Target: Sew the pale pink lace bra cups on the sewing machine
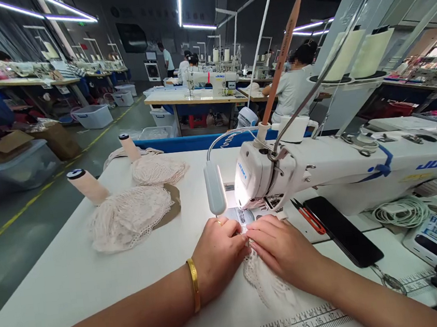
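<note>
Two grips meet at the pale lace piece [268,280], which lies on the desk [136,268], just on the near side of the presser foot [243,217] of the sewing machine [256,175]. Your left grip [222,254] pinches its far end between thumb and fingers; your right grip [290,249] lays its fingers over the lace, and whether they pinch underneath you cannot tell from this view. Expect almost no weight: the openwork looks thin, limp and soft, likely to ruck or stretch if you pull hard, and its holes could snag on a nail or on the gold bracelet [194,285] at your left wrist. Best take it by the holed border along its left side, with a light, flat touch kept clear of the presser foot
</note>
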`<state>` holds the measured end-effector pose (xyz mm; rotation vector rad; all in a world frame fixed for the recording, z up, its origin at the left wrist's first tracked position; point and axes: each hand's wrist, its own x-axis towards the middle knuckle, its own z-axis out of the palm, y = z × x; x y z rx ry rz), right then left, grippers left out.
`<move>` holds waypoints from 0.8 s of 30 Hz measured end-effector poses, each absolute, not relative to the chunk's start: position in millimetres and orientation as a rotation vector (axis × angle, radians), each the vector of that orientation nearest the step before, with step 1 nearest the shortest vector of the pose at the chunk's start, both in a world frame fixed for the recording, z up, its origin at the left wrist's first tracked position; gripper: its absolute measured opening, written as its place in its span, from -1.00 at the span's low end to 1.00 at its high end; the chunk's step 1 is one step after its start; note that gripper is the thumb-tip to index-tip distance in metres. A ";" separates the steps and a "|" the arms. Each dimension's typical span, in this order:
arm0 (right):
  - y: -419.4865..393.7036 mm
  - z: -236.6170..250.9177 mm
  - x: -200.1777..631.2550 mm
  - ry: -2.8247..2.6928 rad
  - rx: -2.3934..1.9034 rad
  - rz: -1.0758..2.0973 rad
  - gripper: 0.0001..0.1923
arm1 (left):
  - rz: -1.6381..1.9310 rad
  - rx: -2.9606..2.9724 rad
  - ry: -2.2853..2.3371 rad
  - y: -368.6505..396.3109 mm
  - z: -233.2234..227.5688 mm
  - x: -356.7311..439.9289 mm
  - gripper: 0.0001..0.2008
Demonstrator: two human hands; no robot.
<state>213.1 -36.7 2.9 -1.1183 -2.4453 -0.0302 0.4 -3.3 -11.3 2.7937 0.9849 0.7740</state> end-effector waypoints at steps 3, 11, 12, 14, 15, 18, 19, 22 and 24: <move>-24.0 -6.6 217.2 -2.444 -1.144 0.025 -0.75 | 0.721 2.785 1.004 -6.6 -9.0 0.1 -0.91; -18.1 -14.0 227.9 -2.444 -1.202 0.056 -0.68 | 0.540 2.713 1.035 -11.5 -1.4 1.9 -0.81; -18.0 -14.9 228.5 -2.441 -1.222 0.046 -0.68 | 0.537 2.708 1.033 -11.9 -1.0 1.7 -0.83; -17.1 -16.8 229.6 -2.433 -1.247 0.019 -0.67 | 0.556 2.713 1.033 -12.5 -1.0 1.4 -0.84; -16.3 -17.6 230.2 -2.432 -1.252 0.006 -0.67 | 0.570 2.720 1.035 -12.8 -1.4 1.5 -0.84; -13.3 -19.2 232.1 -2.432 -1.255 -0.042 -0.66 | 0.595 2.747 1.056 -13.3 -3.2 2.8 -0.84; -12.3 -19.4 232.7 -2.432 -1.258 -0.061 -0.65 | 0.594 2.753 1.062 -13.4 -3.7 3.6 -0.85; -9.9 -19.6 233.5 -2.422 -1.271 -0.106 -0.62 | 0.590 2.767 1.075 -12.9 -4.4 5.7 -0.84; -9.2 -19.2 233.3 -2.417 -1.282 -0.102 -0.61 | 0.585 2.776 1.086 -12.4 -4.2 6.5 -0.82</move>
